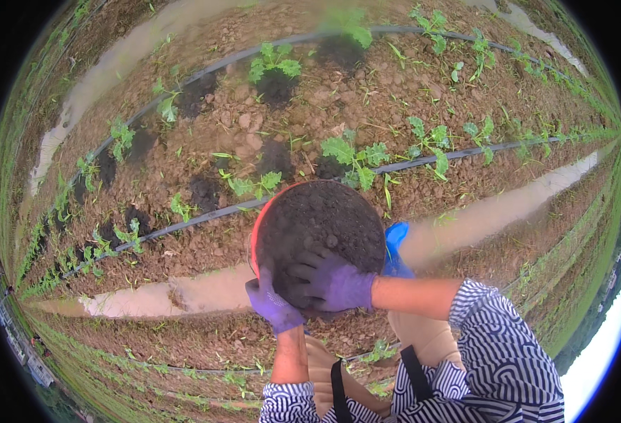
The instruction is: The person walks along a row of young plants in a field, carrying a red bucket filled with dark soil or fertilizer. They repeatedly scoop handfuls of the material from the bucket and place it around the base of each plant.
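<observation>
A round red bucket point(256, 232) full of dark, crumbly soil-like material point(326, 217) is in front of my body. My left hand point(274, 306), in a purple glove, grips its near left rim with the thumb up along the edge. Over the near part of the dark material lies my right hand point(331, 280), gloved alike, fingers spread and tips dirty. Its palm is hidden, so whether it holds any of the material does not show. Beyond the bucket, a leafy seedling point(360, 156) grows beside a dark patch point(330, 167) on the brown ground.
A black drip-irrigation line point(204, 217) runs behind the bucket, and another hose point(226, 61) lies farther off. More seedlings point(274, 66) with dark heaps point(277, 89) line both. Muddy water fills the furrow point(210, 291). Something blue point(396, 248) shows right of the bucket.
</observation>
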Action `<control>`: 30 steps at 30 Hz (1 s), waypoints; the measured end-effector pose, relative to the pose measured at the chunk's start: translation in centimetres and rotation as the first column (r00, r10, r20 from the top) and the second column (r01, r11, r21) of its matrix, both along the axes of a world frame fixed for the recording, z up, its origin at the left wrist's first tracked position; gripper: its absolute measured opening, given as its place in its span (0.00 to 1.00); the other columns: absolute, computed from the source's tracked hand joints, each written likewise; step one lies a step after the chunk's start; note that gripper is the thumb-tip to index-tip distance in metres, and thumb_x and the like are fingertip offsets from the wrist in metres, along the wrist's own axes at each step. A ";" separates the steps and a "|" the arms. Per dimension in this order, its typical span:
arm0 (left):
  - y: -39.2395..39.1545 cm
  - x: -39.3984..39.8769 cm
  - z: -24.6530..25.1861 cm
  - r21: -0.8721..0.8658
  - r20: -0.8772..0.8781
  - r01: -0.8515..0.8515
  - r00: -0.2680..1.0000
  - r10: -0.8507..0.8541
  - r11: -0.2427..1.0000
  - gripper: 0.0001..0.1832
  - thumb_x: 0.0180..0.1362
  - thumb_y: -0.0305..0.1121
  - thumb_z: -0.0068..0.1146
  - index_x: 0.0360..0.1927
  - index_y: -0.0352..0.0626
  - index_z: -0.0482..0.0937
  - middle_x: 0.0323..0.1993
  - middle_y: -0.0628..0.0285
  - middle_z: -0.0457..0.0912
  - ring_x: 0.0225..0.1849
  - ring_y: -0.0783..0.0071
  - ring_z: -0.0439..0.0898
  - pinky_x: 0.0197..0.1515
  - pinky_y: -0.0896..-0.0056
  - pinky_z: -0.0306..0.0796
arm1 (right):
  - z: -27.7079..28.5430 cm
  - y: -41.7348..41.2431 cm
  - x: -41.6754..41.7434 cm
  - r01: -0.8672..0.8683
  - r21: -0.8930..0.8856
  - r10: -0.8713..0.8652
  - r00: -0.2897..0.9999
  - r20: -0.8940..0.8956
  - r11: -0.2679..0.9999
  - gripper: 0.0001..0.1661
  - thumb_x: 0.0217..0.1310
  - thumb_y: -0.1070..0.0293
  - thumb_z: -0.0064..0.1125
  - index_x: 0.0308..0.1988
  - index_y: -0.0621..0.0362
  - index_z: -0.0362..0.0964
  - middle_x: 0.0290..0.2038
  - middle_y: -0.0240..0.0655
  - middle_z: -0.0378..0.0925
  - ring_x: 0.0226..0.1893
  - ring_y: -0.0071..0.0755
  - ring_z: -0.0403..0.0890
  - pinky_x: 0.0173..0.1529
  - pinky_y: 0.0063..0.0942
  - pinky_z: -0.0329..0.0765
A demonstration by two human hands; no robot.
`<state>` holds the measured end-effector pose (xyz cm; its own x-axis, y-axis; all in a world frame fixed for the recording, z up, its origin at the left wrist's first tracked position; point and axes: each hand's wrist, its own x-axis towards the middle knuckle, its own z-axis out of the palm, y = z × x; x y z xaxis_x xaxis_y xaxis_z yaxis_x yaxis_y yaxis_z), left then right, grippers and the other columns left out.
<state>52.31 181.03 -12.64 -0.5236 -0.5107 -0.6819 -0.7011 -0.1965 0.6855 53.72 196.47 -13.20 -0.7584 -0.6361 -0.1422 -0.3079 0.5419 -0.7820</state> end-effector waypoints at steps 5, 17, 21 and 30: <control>-1.3 0.1 -0.2 0.029 0.008 -0.077 0.997 0.077 0.997 0.18 0.55 0.36 0.61 0.38 0.32 0.68 0.37 0.55 0.75 0.38 0.66 0.75 0.45 0.63 0.73 | -0.2 2.1 0.8 -0.161 0.184 0.167 0.986 -0.019 0.970 0.33 0.40 0.49 0.65 0.52 0.39 0.74 0.60 0.36 0.65 0.63 0.47 0.63 0.63 0.50 0.61; -2.1 0.1 -1.0 0.104 -0.046 -0.086 0.995 0.091 0.991 0.17 0.57 0.36 0.58 0.39 0.30 0.73 0.40 0.51 0.79 0.39 0.60 0.79 0.46 0.57 0.74 | 0.3 -2.0 2.4 0.295 0.303 -0.372 0.896 0.241 0.906 0.39 0.39 0.47 0.68 0.56 0.38 0.70 0.54 0.44 0.66 0.55 0.57 0.69 0.54 0.47 0.72; -1.0 0.3 -1.1 0.128 -0.041 -0.074 0.996 0.080 0.989 0.17 0.57 0.36 0.58 0.41 0.31 0.74 0.43 0.49 0.78 0.42 0.57 0.78 0.48 0.55 0.74 | -1.3 -2.5 3.1 0.364 0.210 -0.419 0.825 0.379 0.907 0.26 0.43 0.55 0.65 0.47 0.43 0.75 0.46 0.44 0.72 0.43 0.51 0.77 0.48 0.42 0.76; -1.0 0.6 -2.0 0.139 0.049 0.084 0.995 -0.092 0.987 0.30 0.57 0.48 0.54 0.57 0.35 0.75 0.57 0.51 0.75 0.55 0.54 0.75 0.60 0.56 0.66 | 1.7 17.9 1.5 0.979 -0.181 -0.513 0.202 0.834 0.090 0.22 0.53 0.68 0.65 0.50 0.56 0.71 0.36 0.27 0.75 0.35 0.19 0.74 0.38 0.21 0.71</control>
